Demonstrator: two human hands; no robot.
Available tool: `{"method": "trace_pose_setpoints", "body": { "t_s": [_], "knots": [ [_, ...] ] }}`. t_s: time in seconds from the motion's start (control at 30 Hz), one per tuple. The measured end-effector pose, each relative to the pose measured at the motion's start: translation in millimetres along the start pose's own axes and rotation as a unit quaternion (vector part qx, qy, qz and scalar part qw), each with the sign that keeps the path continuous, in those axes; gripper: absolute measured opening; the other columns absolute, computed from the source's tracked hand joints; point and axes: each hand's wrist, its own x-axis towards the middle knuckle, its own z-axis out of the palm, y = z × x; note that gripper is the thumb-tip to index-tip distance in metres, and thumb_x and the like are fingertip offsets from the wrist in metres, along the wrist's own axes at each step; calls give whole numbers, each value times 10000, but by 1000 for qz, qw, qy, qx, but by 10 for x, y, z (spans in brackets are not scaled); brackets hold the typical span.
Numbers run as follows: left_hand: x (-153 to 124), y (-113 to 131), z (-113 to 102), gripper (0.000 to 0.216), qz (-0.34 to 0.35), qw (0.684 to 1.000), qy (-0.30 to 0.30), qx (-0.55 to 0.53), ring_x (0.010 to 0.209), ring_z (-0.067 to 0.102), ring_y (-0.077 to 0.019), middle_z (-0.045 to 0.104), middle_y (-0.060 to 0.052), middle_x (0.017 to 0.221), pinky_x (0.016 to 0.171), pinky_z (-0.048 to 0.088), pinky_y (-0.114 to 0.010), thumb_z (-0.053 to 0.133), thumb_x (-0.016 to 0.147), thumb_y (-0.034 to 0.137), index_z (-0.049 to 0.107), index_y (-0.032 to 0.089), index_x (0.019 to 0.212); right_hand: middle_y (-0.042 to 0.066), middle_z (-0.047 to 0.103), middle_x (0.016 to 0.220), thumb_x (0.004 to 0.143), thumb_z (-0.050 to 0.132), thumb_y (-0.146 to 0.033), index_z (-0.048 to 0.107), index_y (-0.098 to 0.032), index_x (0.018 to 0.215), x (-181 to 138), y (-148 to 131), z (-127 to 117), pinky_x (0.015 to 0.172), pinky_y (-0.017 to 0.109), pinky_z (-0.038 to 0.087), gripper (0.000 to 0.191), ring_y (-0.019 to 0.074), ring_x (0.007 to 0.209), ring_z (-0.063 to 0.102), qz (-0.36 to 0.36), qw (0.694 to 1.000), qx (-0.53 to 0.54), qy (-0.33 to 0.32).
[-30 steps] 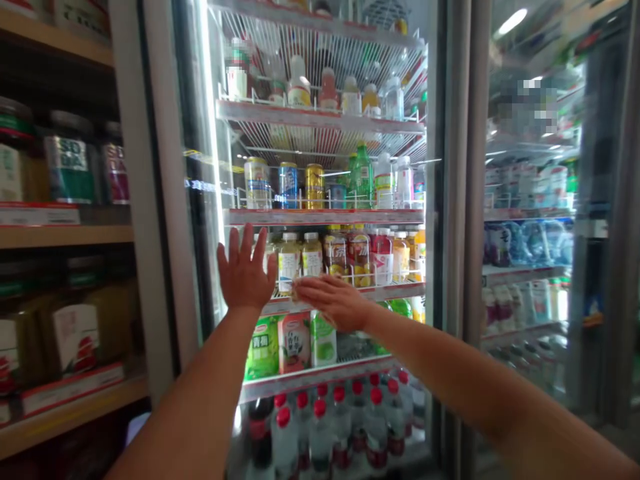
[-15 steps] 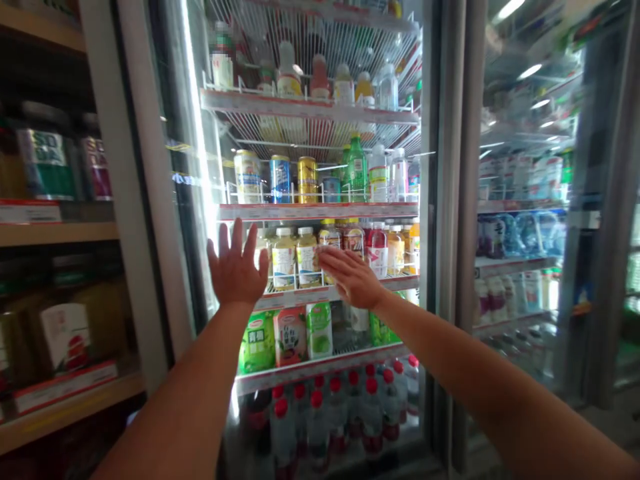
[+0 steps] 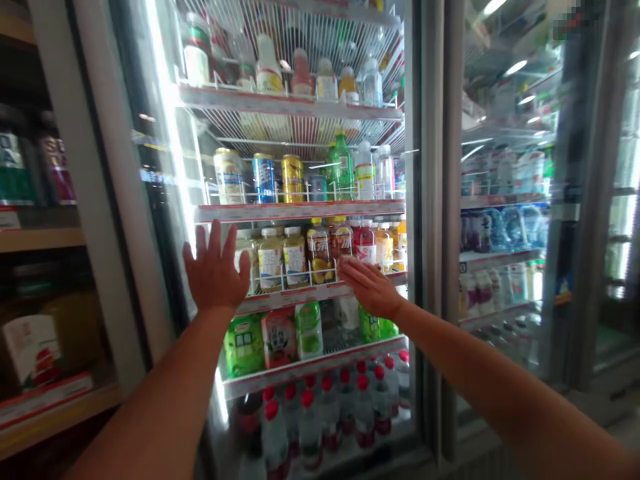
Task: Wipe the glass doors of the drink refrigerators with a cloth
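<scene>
l hand [image 3: 216, 275] spread wide, r hand [image 3: 374, 287] held out flat, both in front of btls [image 3: 295, 259] in fridge [image 3: 433, 200]

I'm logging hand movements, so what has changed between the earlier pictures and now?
The right hand has moved rightward along the row of bottles, away from the left hand; nothing was taken hold of or let go. The view has swung right too. The left hand stays raised and spread, and the bottles and cans keep their places.

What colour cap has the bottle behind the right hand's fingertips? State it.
The cap is yellow; head view.
</scene>
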Motion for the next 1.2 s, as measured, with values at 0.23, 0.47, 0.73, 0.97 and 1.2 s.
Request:
{"method": "trace_pose_setpoints", "body": {
  "t_s": [0.23,0.47,0.73,0.97,1.2],
  "knots": [
    [3,13,-20,609,-25,999,-10,-46,1532,126,-330,166,40,1661,1266,39,-540,349,996,496,338,246,1552,63,387,1590,967,413,-123,204,-266,1596,-285,188,-78,1203,494,322,678,231,1495,311,145,985,-60,68],
    [-3,0,-8,590,-13,999,-6,-44,1534,131,-325,168,21,1662,1262,55,-562,371,1004,454,344,226,1548,130,422,1558,973,427,-126,182,-250,1604,-824,20,18,1153,534,389,689,281,1486,326,163,984,-56,54],
    [-3,-9,-2,583,-5,1000,-6,-29,1529,146,-346,181,-12,1662,1252,86,-595,371,1008,427,333,223,1554,127,321,1615,964,413,-119,133,-215,1611,-535,-50,44,1191,532,339,712,281,1523,226,171,980,-68,76],
    [-8,-19,4,589,-4,1000,3,-21,1528,160,-336,219,-36,1651,1246,100,-588,374,1005,443,350,218,1548,29,443,1556,954,436,-113,209,-258,1591,-116,-202,43,1230,411,287,692,179,1491,315,13,999,-6,-42],
    [-14,-25,-9,595,-9,1000,-12,-20,1542,117,-303,212,-54,1653,1251,71,-564,387,994,423,333,235,1557,58,364,1602,945,459,-127,213,-188,1595,251,-597,291,1238,425,264,698,205,1535,187,38,999,19,-16]
  ]
}}
